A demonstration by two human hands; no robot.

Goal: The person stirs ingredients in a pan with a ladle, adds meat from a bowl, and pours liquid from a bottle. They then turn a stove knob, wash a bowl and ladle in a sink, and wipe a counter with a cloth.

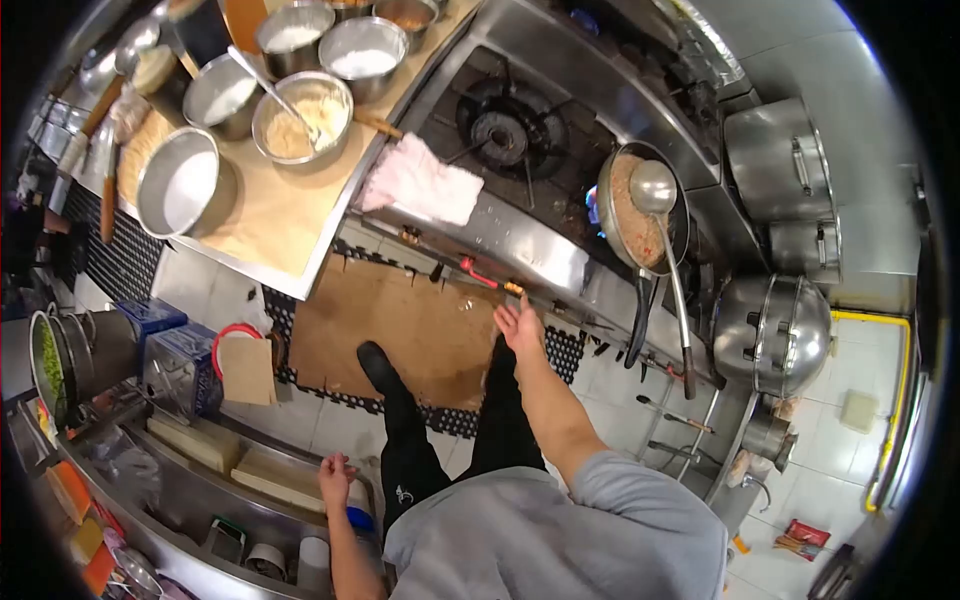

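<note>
— Above the stove front, what is the right hand (521,326) doing?

— It hangs with fingers spread, its grip released and holding nothing. It sits just off the row of knobs (486,277) on the stove's steel face, nearest the red-and-orange one, which would suit someone minding the flame.

— And the pan?

— The frying pan (640,210) stands on the lit burner to the right, blue flame showing at its near edge. It is full of something reddish-brown, probably fried rice. A ladle (655,190) rests bowl-down in the food, its long handle running out alongside the pan's handle toward the person, so both can be caught from where the person stands.

— The left hand (335,470)?

— Lower left, resting open on the rim of a steel surface (200,490) behind the person, clutching nothing; it looks like a steadying touch while the body turns toward the stove.

— What else lies close?

— A pink cloth (420,182) is draped over the stove's edge beside the unlit burner (500,128), handy for wiping. Left of it, bowls of seasoning (300,115) crowd a paper-covered surface within an arm's sweep of the pan. Lidded pots (775,335) stand at the right, off the heat.
</note>
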